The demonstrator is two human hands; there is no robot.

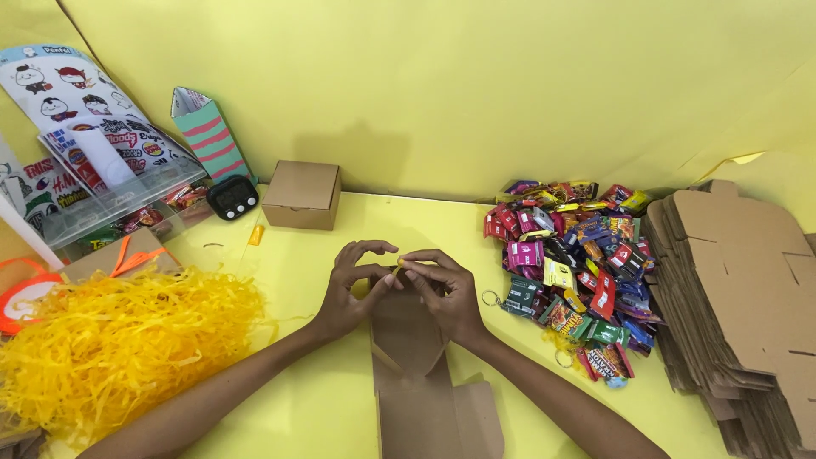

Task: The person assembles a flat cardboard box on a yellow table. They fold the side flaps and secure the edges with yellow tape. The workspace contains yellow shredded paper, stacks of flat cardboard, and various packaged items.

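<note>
Head view, one frame. Yellow bench (340, 408), yellow backdrop.

Left hand (353, 285) and right hand (442, 293) meet just above frame centre, over a flat cardboard blank (416, 382) that runs from the hands down toward 6 o'clock. Both grips narrow: fingertips pinched on the blank's top edge, where a small yellow scrap also sits between them. Cannot tell whether they pinch the scrap, the flap, or both.

Blank: upper panel is lifted and partly folded under the hands; lower panel and a side flap lie flat on the bench near the bottom edge.

Progress, judged from this frame: folding is at an early stage. No walls stand, no lid is closed, nothing is inside. One made-up box (303, 194) stands closed at 11 o'clock from the hands, well apart.

Surroundings:
- 3 o'clock: heap of coloured packets (578, 263), some with key rings.
- Far 3 o'clock: stack of unfolded blanks (739, 297), many left.
- 9 o'clock: pile of yellow paper shred (119, 340).
- 10 o'clock: black timer (232, 196), striped bag (208, 132), clear bin (110, 204) with sticker sheets.
</note>
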